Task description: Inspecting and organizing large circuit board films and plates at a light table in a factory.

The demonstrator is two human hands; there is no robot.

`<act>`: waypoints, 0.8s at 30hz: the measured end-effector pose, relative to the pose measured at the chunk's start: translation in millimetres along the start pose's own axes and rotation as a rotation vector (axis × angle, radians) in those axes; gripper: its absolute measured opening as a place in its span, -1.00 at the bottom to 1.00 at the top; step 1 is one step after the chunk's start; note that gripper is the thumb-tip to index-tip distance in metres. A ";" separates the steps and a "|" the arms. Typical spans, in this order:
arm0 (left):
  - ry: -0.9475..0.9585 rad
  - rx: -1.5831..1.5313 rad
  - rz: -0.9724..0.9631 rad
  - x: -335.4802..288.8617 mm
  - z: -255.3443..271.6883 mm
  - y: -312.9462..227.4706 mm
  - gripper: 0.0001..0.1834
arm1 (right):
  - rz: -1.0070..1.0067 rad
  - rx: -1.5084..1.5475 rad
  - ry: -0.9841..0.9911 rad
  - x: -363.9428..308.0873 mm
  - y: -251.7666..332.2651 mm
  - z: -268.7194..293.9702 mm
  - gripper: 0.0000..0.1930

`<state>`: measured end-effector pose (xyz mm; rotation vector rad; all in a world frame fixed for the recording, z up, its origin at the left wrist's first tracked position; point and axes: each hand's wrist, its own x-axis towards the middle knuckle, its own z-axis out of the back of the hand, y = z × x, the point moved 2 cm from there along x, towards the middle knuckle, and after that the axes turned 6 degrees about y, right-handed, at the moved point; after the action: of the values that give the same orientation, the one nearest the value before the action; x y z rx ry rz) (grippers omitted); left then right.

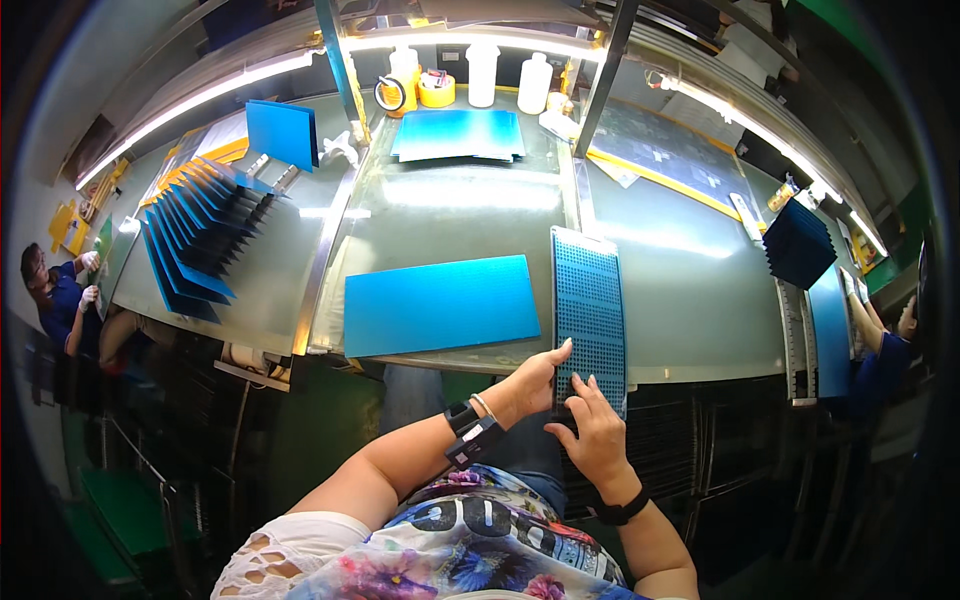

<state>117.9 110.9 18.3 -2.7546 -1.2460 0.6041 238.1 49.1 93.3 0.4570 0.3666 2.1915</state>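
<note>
Grey-green tabletop (690,325) runs across. Plain blue panel (440,305) lies flat; perforated blue panel (588,290), just right of it, stretches forward from the hands. Left hand (533,383) grips its lower left edge; right hand (598,436), unclenched, lays fingers on its lower face.

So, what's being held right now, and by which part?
The left hand grips the dotted blue panel by its left edge, toward the near end; the right hand touches its face.

perforated panel (588,290): blue, dark dot grid; flat sheet (440,305): plain blue; shirt (400,575): floral print.
</note>
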 end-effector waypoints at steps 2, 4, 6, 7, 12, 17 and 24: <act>-0.002 -0.017 0.007 -2.7 -4.5 0.7 -0.54 | -0.016 0.044 -0.007 3.0 0.9 0.5 -0.62; 0.070 -0.070 -0.014 -4.3 -10.7 -1.9 -0.47 | -0.019 0.086 -0.021 5.3 0.7 4.8 -0.67; 0.125 -0.080 -0.033 -5.7 -13.7 -2.9 -0.43 | -0.125 0.300 -0.037 4.9 -4.2 7.4 -0.78; 0.180 -0.090 -0.045 -6.2 -16.2 -4.4 -0.38 | -0.112 0.251 -0.083 5.1 -4.3 6.5 -0.88; 0.257 -0.167 -0.035 -5.9 -26.3 -9.0 -0.38 | -0.299 0.341 -0.227 4.6 -23.3 15.9 -0.87; -0.231 0.263 -0.102 33.6 -3.2 11.6 -0.66 | -0.277 0.073 -0.599 27.0 -31.5 105.9 -0.84; -0.123 0.209 -0.120 70.4 -11.8 5.9 -0.57 | -0.012 -0.477 -0.719 11.0 0.9 173.7 -0.91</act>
<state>168.5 159.7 5.0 -2.4869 -1.2789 0.8508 308.1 75.0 250.4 0.9075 -0.5253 1.8601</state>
